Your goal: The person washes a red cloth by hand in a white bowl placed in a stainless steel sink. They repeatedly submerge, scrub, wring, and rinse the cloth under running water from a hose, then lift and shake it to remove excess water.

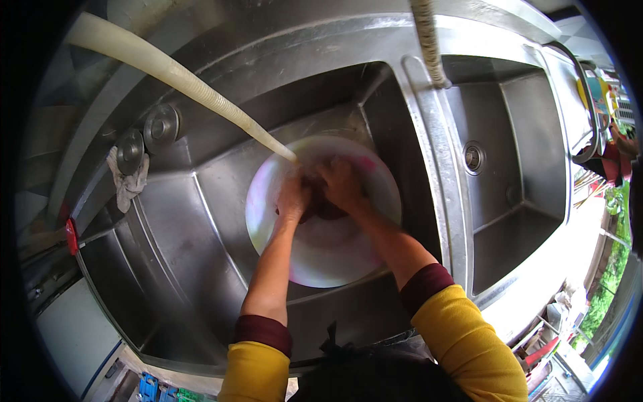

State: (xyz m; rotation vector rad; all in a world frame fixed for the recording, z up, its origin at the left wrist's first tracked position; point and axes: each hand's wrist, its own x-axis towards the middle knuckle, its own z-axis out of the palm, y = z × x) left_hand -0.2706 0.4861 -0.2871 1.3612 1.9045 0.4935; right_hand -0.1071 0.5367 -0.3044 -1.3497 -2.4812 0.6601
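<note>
A round, pale, shiny basin [328, 264] with pink patches stands in the large steel sink, with what looks like cloudy water in it. Both of my hands are inside it, close together. My left hand [293, 196] is closed on a dark reddish-brown lump [326, 209], whose kind I cannot make out. On the lump's other side, my right hand [342, 184] grips it with bent fingers, their tips partly hidden. A cream ribbed hose [221, 104] slants in from the upper left. Its end lies over the basin's far rim, beside my left hand.
To the right, beyond a steel divider [435, 181], is a smaller sink basin [492, 221] with a round drain [473, 158]. A second ribbed pipe [429, 40] hangs over the divider. Two round metal lids [161, 124] and a whitish cloth [127, 184] rest at the left ledge.
</note>
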